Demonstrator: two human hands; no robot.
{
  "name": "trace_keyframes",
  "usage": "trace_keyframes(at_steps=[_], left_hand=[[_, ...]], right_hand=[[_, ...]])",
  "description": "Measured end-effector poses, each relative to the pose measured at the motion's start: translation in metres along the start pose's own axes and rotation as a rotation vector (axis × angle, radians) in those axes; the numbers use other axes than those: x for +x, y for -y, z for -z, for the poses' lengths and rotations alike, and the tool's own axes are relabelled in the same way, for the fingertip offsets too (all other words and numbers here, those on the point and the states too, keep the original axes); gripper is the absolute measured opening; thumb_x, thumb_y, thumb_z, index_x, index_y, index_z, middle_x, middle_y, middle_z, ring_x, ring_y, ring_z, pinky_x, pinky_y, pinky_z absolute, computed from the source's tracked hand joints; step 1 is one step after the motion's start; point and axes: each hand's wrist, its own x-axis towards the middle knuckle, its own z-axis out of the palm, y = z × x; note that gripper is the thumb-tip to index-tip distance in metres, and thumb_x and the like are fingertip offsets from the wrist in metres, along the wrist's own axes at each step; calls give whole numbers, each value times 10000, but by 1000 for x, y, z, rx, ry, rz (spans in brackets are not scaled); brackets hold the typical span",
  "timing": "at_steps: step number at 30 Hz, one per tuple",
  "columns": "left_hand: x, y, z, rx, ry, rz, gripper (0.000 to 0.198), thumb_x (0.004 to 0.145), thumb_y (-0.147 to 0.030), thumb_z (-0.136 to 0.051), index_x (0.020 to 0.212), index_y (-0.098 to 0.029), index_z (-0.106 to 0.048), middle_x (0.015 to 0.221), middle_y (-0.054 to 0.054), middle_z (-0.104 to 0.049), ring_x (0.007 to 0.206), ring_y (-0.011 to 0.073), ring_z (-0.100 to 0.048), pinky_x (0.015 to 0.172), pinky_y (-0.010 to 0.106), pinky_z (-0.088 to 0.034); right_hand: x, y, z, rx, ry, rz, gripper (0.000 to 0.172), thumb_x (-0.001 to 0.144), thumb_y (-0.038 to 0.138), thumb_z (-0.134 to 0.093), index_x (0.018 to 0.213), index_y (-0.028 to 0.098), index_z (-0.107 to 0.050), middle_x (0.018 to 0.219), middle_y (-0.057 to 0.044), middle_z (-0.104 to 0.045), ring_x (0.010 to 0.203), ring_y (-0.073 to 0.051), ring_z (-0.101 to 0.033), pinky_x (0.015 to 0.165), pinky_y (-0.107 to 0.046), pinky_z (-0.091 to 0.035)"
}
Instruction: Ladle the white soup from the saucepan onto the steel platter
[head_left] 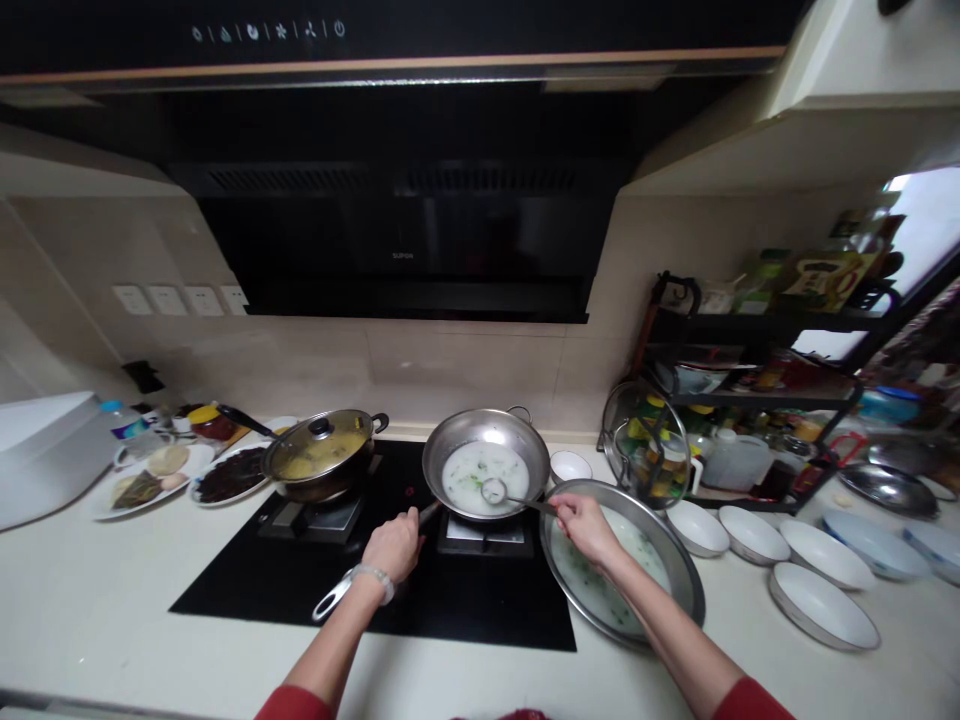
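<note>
A steel wok with white soup and green bits sits on the right burner. My left hand is wrapped round its long handle, whose metal end sticks out towards the lower left. In my right hand is the handle of a ladle; the ladle's round head lies in the soup. Below my right forearm stands a wide metal basin holding similar white soup with green bits. A small white bowl is just right of the wok.
On the left burner is a lidded pan. Plates of food stand at the left. Several white bowls are on the right counter, before a black rack of bottles. A range hood hangs above.
</note>
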Motion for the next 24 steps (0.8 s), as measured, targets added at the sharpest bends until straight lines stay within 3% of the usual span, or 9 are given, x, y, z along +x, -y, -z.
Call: trace_keyframes(at_steps=[13,19,24], left_hand=[[0,1,-1,30,-13,-22,378,903,-273,-393,1217,-77,-471,1047,187,-641,905,276,-665,736,367,-510],[1,1,-3,28,-16,-22,352,902,-279,-398,1189,-94,-481,1037,178,-644,899,267,-666,734,356,-507],[0,1,-3,16,-19,-26,363,902,-271,-389,1203,-88,-474,1038,181,-643,902,272,-664,732,362,-505]], right_hand=[[-13,8,13,139,-21,-97,215,706,194,-472,824,148,-647,454,50,-489,393,-96,-407,431,-226,-290],[-36,17,43,204,-65,-143,277,676,267,-526,880,148,-670,482,54,-481,412,-86,-411,408,-209,-275],[-59,8,82,175,-150,-165,419,631,350,-559,967,122,-663,505,47,-498,410,-80,-406,394,-202,-256]])
